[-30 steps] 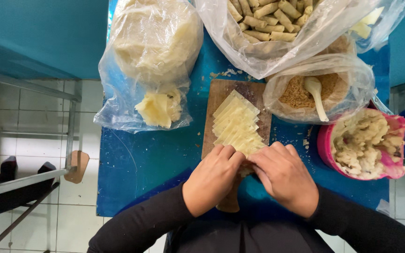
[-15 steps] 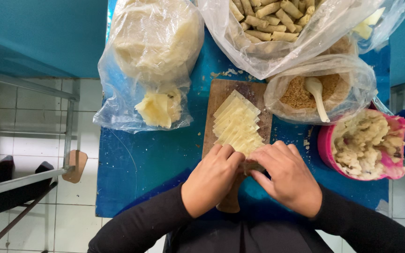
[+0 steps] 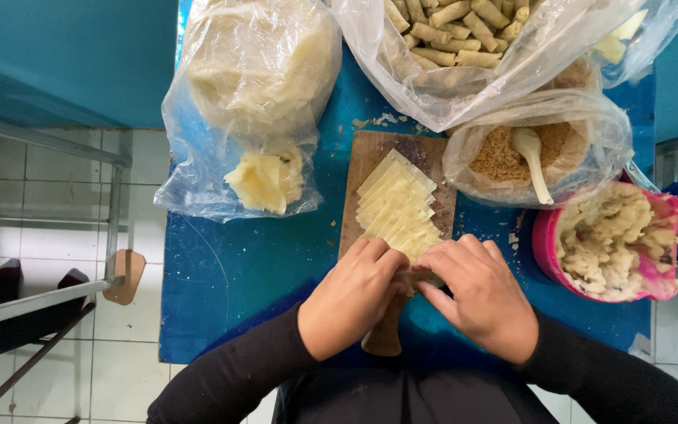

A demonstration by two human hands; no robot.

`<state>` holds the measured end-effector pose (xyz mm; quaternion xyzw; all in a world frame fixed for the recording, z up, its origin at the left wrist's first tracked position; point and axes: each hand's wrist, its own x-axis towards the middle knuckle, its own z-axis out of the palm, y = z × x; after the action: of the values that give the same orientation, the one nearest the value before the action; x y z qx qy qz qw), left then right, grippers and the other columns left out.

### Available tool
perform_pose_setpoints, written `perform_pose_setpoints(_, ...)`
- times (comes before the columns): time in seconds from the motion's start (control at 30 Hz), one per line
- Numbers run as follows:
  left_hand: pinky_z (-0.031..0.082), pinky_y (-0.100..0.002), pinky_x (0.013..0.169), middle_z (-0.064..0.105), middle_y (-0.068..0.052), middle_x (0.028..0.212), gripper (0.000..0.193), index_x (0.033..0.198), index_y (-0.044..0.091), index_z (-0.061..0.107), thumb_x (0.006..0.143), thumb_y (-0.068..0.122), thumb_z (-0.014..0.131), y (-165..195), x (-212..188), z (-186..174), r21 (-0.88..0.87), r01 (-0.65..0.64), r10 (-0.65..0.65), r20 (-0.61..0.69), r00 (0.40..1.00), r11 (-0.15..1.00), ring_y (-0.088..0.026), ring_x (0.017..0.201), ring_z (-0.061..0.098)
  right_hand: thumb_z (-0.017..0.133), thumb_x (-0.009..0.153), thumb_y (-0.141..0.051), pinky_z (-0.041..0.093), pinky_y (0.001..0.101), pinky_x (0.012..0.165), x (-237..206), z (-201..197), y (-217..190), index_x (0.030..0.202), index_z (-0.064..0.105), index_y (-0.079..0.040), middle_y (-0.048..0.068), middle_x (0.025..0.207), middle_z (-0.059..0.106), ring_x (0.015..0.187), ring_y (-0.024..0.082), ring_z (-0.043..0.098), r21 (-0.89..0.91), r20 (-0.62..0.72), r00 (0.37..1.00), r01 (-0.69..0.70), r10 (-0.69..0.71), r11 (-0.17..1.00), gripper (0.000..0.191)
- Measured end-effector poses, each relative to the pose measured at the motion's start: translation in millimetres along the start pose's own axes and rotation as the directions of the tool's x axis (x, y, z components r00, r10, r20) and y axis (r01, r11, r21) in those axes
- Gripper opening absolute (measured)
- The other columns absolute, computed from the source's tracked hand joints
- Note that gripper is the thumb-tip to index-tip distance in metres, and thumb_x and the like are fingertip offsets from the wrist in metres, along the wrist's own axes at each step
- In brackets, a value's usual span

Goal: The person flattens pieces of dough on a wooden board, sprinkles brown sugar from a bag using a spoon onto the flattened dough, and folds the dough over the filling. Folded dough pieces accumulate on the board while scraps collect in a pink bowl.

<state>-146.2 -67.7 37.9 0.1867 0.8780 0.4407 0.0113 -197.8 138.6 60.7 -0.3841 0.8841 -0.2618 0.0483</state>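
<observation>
My left hand (image 3: 352, 297) and my right hand (image 3: 480, 294) meet at the near end of a wooden cutting board (image 3: 427, 154) on a blue table (image 3: 237, 267). Between the fingertips of both hands is a small pale piece of dough (image 3: 417, 276), mostly hidden by the fingers. A fanned stack of thin pale yellow dough sheets (image 3: 396, 205) lies on the board just beyond the hands. The board's handle (image 3: 384, 339) pokes out under my left wrist.
A plastic bag of pale dough (image 3: 259, 94) lies at the left. A bag of rolled sticks (image 3: 464, 35) sits at the back, a bag of brown crumbs with a white spoon (image 3: 529, 153) at the right, and a pink bowl of lumpy filling (image 3: 610, 239) at the far right.
Both hands have stayed at the near end of the board; the fingers have shifted slightly around the small piece between them.
</observation>
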Motion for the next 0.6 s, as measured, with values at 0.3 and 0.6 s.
perform_pose_setpoints(0.3, 0.049, -0.042, 0.084, 0.06, -0.013, 0.096, 0.012, 0.1, 0.005, 0.059, 0.089, 0.005, 0.064, -1.1, -1.4, 7.8, 0.075, 0.05, -0.048, -0.025, 0.999, 0.996, -0.034, 0.095, 0.057, 0.078, 0.079, -0.016, 0.042, 0.0383, 0.075, -0.2, 2.9, 2.7, 0.093, 0.072, -0.013, 0.0, 0.095, 0.068, 0.087, 0.025, 0.059, 0.034, -0.027, 0.999, -0.043, 0.044, 0.999, 0.016)
perform_pose_setpoints(0.6, 0.049, -0.041, 0.085, 0.058, -0.014, 0.099, 0.017, 0.102, 0.004, 0.059, 0.086, 0.003, 0.064, 1.9, -2.3, 8.5, 0.137, 0.026, -0.014, -0.093, 0.996, 0.99, -0.035, 0.097, 0.056, 0.074, 0.078, -0.009, 0.042, 0.0392, 0.078, 0.0, 6.7, 3.4, 0.101, 0.07, -0.01, 0.004, 0.098, 0.066, 0.09, 0.027, 0.059, 0.029, -0.102, 0.994, -0.034, 0.037, 0.999, 0.023)
